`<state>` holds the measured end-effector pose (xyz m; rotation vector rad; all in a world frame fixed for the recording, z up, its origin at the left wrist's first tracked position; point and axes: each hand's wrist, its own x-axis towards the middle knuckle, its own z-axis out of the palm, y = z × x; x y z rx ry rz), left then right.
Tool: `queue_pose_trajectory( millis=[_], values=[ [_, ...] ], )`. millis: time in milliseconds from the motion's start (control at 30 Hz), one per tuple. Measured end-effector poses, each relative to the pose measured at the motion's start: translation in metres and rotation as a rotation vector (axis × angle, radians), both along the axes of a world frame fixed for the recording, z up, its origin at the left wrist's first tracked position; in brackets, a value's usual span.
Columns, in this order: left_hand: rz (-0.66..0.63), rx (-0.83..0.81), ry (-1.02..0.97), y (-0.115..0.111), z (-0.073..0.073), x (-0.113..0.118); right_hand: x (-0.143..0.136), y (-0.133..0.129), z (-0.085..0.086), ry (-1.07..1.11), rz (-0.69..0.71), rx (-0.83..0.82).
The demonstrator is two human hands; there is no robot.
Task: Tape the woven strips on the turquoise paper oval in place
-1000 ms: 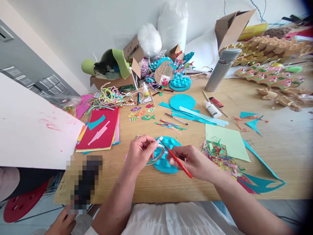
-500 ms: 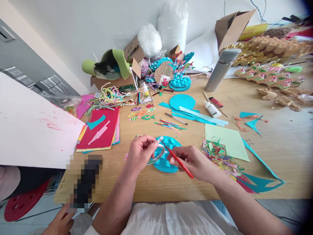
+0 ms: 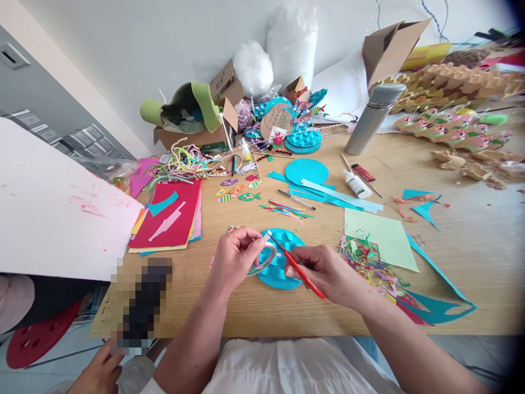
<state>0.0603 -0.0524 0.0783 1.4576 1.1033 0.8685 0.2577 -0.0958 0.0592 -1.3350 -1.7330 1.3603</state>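
My left hand [image 3: 238,256] is closed on a roll of white tape [image 3: 268,259], its thumb and fingers pinching near the free end. My right hand [image 3: 315,269] grips red-handled scissors [image 3: 302,269], whose blades point up and left to the small white tape end [image 3: 268,235] by my left fingertips. Whether the blades touch the tape I cannot tell. Beneath both hands lies a round blue paper disc [image 3: 283,280] with raised wavy strips, partly covered by the tape roll and the hands. Paper fish cutouts [image 3: 248,197] and thin coloured paper strips [image 3: 287,210] lie beyond it.
Red paper sheets [image 3: 174,213] are stacked at left. A plain blue disc [image 3: 307,172], a glue bottle [image 3: 356,184] and a grey flask [image 3: 374,119] stand or lie further back. Paper scraps [image 3: 363,260] are heaped at right. Another person's hand [image 3: 98,372] shows at lower left.
The scissors and the tape end have shifted very slightly. Both hands keep their hold, and the rest of the scene differs only by a small camera movement.
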Motion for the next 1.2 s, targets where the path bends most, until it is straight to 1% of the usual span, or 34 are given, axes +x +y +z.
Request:
queue_pose_trajectory(
  millis=[67,133,267,333,367,433,500,533,567,633,700,733,833,933,1067,1200],
  values=[
    [-0.005,0.004,0.004,0.000,0.000,-0.001,0.000,-0.001,0.000,-0.039,0.001,0.025],
    [-0.017,0.005,0.017,0.000,0.001,-0.003,-0.001,-0.002,0.000,-0.106,-0.006,0.084],
    [-0.029,0.017,0.081,-0.001,0.003,-0.009,0.002,-0.004,0.001,-0.289,-0.083,0.300],
    [0.010,0.079,0.164,0.000,0.004,-0.015,0.004,-0.005,0.001,-0.367,-0.122,0.396],
    [0.050,0.133,0.223,0.002,0.004,-0.019,0.006,-0.005,0.002,-0.398,-0.134,0.428],
    [0.166,0.271,0.386,0.007,0.003,-0.026,0.010,-0.006,0.003,-0.443,-0.156,0.472],
    [0.278,0.405,0.616,0.014,-0.001,-0.033,0.014,-0.007,0.004,-0.475,-0.178,0.507],
    [0.315,0.449,0.747,0.019,-0.005,-0.037,0.016,-0.007,0.003,-0.489,-0.187,0.524],
    [0.332,0.468,0.876,0.023,-0.009,-0.039,0.017,-0.008,0.003,-0.503,-0.195,0.538],
    [0.320,0.461,1.093,0.032,-0.018,-0.043,0.020,-0.009,0.000,-0.526,-0.209,0.556],
    [0.295,0.425,1.250,0.039,-0.029,-0.045,0.023,-0.011,-0.003,-0.542,-0.219,0.563],
    [0.281,0.410,1.299,0.042,-0.034,-0.046,0.024,-0.012,-0.005,-0.550,-0.220,0.565],
    [0.235,0.387,1.361,0.047,-0.048,-0.048,0.026,-0.016,-0.006,-0.569,-0.205,0.563],
    [0.201,0.376,1.351,0.048,-0.056,-0.048,0.025,-0.021,-0.006,-0.598,-0.176,0.545],
    [0.214,0.362,1.327,0.049,-0.060,-0.049,0.021,-0.025,-0.008,-0.635,-0.122,0.528],
    [0.254,0.344,1.257,0.049,-0.064,-0.049,0.018,-0.030,-0.013,-0.662,-0.065,0.557]
  ],
)
